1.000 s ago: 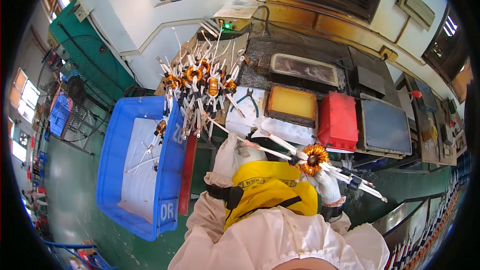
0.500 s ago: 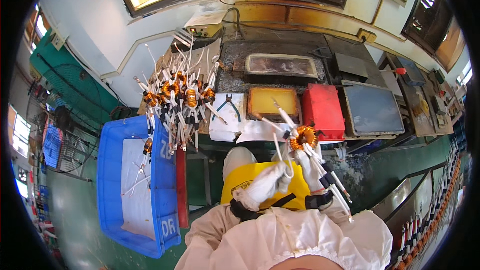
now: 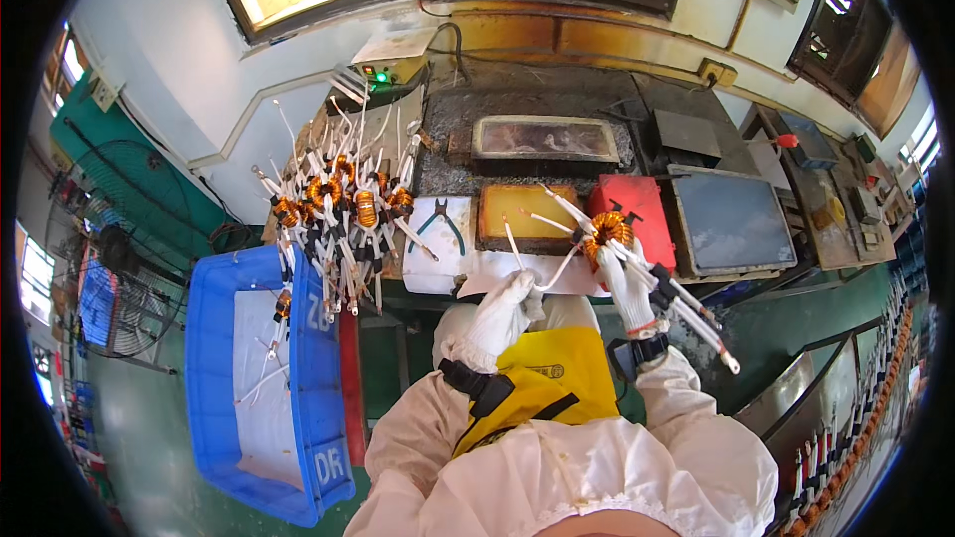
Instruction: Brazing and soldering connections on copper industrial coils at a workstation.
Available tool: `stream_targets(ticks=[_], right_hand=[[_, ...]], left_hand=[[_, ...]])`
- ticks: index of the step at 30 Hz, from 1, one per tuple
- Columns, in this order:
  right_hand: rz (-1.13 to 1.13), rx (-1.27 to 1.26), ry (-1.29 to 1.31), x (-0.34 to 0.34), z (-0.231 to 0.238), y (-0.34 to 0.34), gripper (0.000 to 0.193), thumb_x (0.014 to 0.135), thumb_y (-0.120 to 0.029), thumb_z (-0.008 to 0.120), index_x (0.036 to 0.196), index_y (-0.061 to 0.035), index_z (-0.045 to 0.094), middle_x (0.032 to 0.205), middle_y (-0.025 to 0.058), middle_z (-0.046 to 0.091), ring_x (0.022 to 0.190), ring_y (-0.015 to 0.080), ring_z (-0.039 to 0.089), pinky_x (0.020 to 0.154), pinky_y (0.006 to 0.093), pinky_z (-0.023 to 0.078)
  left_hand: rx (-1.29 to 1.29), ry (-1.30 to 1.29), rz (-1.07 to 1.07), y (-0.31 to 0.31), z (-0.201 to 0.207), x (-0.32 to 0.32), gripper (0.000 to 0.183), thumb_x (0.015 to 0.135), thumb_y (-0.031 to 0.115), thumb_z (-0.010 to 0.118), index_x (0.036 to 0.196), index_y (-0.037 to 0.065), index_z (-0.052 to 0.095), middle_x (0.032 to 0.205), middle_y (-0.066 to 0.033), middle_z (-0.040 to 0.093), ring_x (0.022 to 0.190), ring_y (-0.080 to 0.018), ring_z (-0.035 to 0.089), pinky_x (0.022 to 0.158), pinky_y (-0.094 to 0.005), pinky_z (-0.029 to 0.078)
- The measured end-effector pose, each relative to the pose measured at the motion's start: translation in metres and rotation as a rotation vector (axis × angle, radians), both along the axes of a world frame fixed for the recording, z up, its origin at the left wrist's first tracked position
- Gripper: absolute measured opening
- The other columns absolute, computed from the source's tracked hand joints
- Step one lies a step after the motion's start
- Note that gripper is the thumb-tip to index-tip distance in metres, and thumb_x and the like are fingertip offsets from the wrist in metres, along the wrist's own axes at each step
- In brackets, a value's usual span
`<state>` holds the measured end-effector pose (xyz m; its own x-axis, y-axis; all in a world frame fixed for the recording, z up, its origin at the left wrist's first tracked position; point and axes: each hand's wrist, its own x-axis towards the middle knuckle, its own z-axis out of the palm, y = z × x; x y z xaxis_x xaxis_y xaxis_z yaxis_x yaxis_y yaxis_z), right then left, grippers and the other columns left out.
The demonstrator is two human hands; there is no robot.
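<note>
In my gloved right hand [image 3: 626,290] is a toroidal coil [image 3: 609,230], a ring wound with copper wire. Its white sleeved leads spread to both sides, several hanging down past my right wrist. My gloved left hand [image 3: 505,310] is closed round a white lead [image 3: 557,269] that runs over from the coil; a bare-tipped end pokes up above the fingers. Both hands are in front of the bench's near edge. To their left, a heap of similar coils [image 3: 340,201] with tangled leads lies on the bench.
Cutting pliers [image 3: 440,226] rest on white paper left of a tray of yellow material [image 3: 527,211]. Behind is a framed rectangular pot [image 3: 545,138]. A red box [image 3: 637,219] and a grey-topped tray [image 3: 734,220] stand right. A blue crate [image 3: 323,418] is at lower left.
My hands and the coil have moved up toward the bench. My left hand has shifted left, away from the right, drawing the lead out sideways.
</note>
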<state>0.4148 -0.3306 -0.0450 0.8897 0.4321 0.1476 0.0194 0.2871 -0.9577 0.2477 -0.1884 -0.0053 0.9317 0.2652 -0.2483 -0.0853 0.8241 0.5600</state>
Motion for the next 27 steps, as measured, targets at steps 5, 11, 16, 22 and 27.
stream_targets(ticks=[5,11,16,22,27], right_hand=[[-0.047,-0.302,-0.097,0.033,-0.002,0.008,0.036,0.081,-0.007,0.064,0.112,0.0002,0.046,0.092,0.0051,0.061,0.08,0.0112,0.059,0.067,0.0241,0.049],[-0.081,-0.381,-0.163,0.05,-0.014,0.006,0.041,0.08,-0.018,0.066,0.11,0.0046,0.049,0.088,0.0053,0.065,0.072,0.0101,0.06,0.059,0.024,0.049],[-0.005,-0.32,-0.059,0.039,0.007,0.01,0.028,0.081,-0.017,0.066,0.098,-0.0006,0.051,0.079,0.0041,0.062,0.058,0.0081,0.056,0.047,0.0222,0.045],[-0.013,-0.405,-0.112,0.04,0.01,0.01,0.025,0.084,-0.014,0.062,0.102,-0.0003,0.052,0.08,0.003,0.061,0.068,0.0094,0.057,0.058,0.0225,0.046],[-0.061,-0.362,-0.192,0.04,0.009,0.014,0.025,0.082,-0.015,0.063,0.1,-0.0001,0.053,0.08,0.0027,0.061,0.066,0.0087,0.056,0.056,0.0225,0.046]], left_hand=[[-0.068,0.004,0.04,0.004,-0.017,0.025,0.015,0.09,0.017,0.054,0.1,0.006,0.055,0.08,-0.0001,0.055,0.066,-0.0092,0.054,0.061,-0.0235,0.047],[-0.128,-0.003,0.096,0.002,-0.031,0.036,0.014,0.09,0.014,0.054,0.101,0.005,0.056,0.081,-0.0028,0.055,0.067,-0.0119,0.054,0.063,-0.0261,0.046],[-0.195,-0.002,0.139,0.002,-0.032,0.033,0.014,0.091,0.016,0.053,0.1,0.006,0.056,0.08,-0.0036,0.056,0.066,-0.0129,0.055,0.063,-0.0267,0.046],[-0.205,0.015,0.139,0.001,-0.034,0.033,0.014,0.091,0.016,0.052,0.1,0.006,0.056,0.079,-0.0034,0.055,0.065,-0.0129,0.055,0.062,-0.0266,0.046],[-0.22,0.054,0.171,0.0,-0.034,0.035,0.014,0.091,0.015,0.052,0.1,0.006,0.057,0.079,-0.0038,0.055,0.065,-0.0135,0.055,0.061,-0.0273,0.047]])
